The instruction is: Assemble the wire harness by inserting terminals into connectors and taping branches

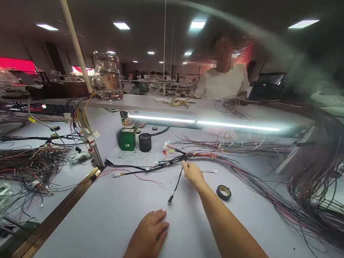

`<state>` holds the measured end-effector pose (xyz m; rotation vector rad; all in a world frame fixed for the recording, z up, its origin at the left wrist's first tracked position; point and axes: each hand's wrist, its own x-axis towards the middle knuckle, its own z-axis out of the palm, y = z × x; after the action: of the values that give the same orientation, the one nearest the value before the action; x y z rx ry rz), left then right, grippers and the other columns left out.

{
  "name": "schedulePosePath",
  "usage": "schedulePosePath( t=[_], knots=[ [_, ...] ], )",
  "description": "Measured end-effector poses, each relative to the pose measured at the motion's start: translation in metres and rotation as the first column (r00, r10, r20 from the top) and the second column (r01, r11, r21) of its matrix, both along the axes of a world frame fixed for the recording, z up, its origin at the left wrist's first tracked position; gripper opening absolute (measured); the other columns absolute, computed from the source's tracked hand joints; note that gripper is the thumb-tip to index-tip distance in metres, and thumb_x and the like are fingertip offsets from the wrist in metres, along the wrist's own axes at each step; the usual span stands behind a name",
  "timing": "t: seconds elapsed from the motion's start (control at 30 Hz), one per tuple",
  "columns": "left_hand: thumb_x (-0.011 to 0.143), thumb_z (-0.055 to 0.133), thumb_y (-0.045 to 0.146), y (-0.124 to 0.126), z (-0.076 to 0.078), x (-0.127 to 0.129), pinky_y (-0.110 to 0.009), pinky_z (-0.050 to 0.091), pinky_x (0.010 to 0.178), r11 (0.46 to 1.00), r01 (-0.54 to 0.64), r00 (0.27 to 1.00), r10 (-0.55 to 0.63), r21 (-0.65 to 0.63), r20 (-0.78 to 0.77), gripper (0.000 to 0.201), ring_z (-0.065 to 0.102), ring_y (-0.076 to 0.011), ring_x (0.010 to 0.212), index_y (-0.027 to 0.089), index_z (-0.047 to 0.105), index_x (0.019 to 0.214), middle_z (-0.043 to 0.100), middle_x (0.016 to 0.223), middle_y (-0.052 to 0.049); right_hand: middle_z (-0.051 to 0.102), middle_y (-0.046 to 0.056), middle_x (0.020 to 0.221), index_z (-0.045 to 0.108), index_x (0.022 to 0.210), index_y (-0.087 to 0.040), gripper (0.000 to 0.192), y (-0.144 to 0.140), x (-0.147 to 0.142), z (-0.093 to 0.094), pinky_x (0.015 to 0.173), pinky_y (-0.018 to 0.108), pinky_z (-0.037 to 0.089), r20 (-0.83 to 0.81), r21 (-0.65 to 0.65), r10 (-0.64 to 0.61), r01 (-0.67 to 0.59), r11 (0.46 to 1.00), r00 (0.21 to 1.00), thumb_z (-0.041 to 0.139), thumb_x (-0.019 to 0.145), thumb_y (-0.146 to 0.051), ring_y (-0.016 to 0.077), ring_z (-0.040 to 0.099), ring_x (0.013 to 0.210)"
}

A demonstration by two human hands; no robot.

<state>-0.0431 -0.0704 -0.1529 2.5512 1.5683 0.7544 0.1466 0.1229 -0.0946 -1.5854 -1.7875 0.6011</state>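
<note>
A large, dim workshop hall. Rectangular ceiling panels glow overhead, and a bright strip light runs beneath a raised shelf above the pale grey surface. A white pole leans upward. Far walls show red, perhaps signage.

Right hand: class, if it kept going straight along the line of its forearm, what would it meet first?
The right hand already touches the wire bundle; past it, probably the paper sheet, then the black cup, though depth is unclear.
</note>
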Motion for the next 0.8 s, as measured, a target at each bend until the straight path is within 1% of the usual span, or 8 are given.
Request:
schedulePosePath(
  t=[0.07,0.13,0.23,0.33,0.43,0.6,0.7,0.8],
  knots=[
    [0.089,0.051,0.024,0.0,0.0,0.0,-0.048,0.05,0.099,1.0,0.003,1.0,-0.003,0.002,0.01,0.023,0.056,-0.0236,0.119,0.028,0.064,0.106,0.06,0.128,-0.001,0.061,0.004,0.061,0.057,0.063,-0.019,0.037,-0.039,-0.008,-0.027,0.061,0.026,0.034,0.095,-0.006,0.097,-0.097,0.995,0.991,0.045,0.09,-0.041,0.0155,0.054,0.062],
    [0.088,0.051,0.024,0.0,0.0,0.0,-0.049,0.049,0.099,1.0,0.01,1.0,-0.01,-0.004,0.016,0.024,0.056,-0.0238,0.119,0.03,0.064,0.107,0.059,0.129,-0.001,0.065,0.003,0.073,0.059,0.068,-0.02,0.026,-0.075,-0.018,-0.047,0.067,0.025,0.033,0.166,0.019,0.205,-0.211,0.977,0.965,0.053,0.085,-0.038,0.0155,0.056,0.072],
    [0.087,0.052,0.023,0.0,0.001,-0.001,-0.051,0.049,0.099,1.0,0.017,1.0,-0.017,-0.016,0.014,0.025,0.056,-0.0244,0.118,0.031,0.064,0.107,0.058,0.13,-0.001,0.065,0.002,0.078,0.06,0.072,-0.021,0.02,-0.103,-0.025,-0.058,0.07,0.025,0.032,0.23,0.035,0.297,-0.313,0.949,0.927,0.054,0.084,-0.035,0.0147,0.055,0.076],
    [0.088,0.05,0.024,0.0,0.001,-0.002,-0.051,0.048,0.099,0.999,0.023,1.0,-0.023,-0.029,-0.001,0.025,0.055,-0.0248,0.119,0.029,0.064,0.108,0.058,0.131,-0.002,0.064,0.002,0.076,0.059,0.072,-0.02,0.023,-0.101,-0.023,-0.055,0.066,0.025,0.03,0.237,0.037,0.306,-0.323,0.946,0.922,0.049,0.088,-0.033,0.0139,0.053,0.072],
    [0.089,0.049,0.024,-0.002,0.001,-0.003,-0.05,0.047,0.101,0.999,0.026,1.0,-0.026,-0.047,-0.002,0.025,0.054,-0.0247,0.12,0.028,0.064,0.109,0.057,0.131,-0.003,0.064,0.002,0.075,0.058,0.071,-0.02,0.023,-0.095,-0.019,-0.053,0.065,0.026,0.03,0.192,0.033,0.304,-0.315,0.948,0.933,0.049,0.088,-0.033,0.0144,0.052,0.071],
    [0.088,0.05,0.023,-0.004,0.004,-0.001,-0.05,0.047,0.101,0.998,0.017,1.0,-0.015,-0.062,0.027,0.025,0.054,-0.0247,0.12,0.028,0.065,0.107,0.058,0.131,-0.003,0.063,0.002,0.074,0.057,0.066,-0.02,0.023,-0.098,-0.019,-0.058,0.07,0.027,0.033,-0.007,-0.022,0.288,-0.289,0.957,0.957,0.056,0.083,-0.035,0.0161,0.053,0.075],
    [0.088,0.05,0.022,-0.004,0.006,0.0,-0.05,0.046,0.101,0.998,0.014,0.999,-0.011,-0.068,0.036,0.024,0.054,-0.0248,0.12,0.028,0.065,0.106,0.058,0.13,-0.003,0.061,0.001,0.07,0.057,0.066,-0.02,0.024,-0.089,-0.018,-0.059,0.069,0.027,0.038,-0.207,-0.113,0.195,-0.221,0.969,0.959,0.058,0.083,-0.037,0.0163,0.054,0.074],
    [0.088,0.05,0.023,-0.004,0.008,0.0,-0.05,0.046,0.102,0.996,0.01,0.999,-0.006,-0.086,0.045,0.023,0.055,-0.0243,0.12,0.028,0.066,0.105,0.059,0.129,-0.003,0.063,0.002,0.079,0.062,0.085,-0.018,0.024,-0.057,-0.015,-0.054,0.064,0.028,0.046,-0.436,-0.264,0.02,-0.149,0.953,0.9,0.05,0.09,-0.038,0.0154,0.058,0.071]
  ],
)
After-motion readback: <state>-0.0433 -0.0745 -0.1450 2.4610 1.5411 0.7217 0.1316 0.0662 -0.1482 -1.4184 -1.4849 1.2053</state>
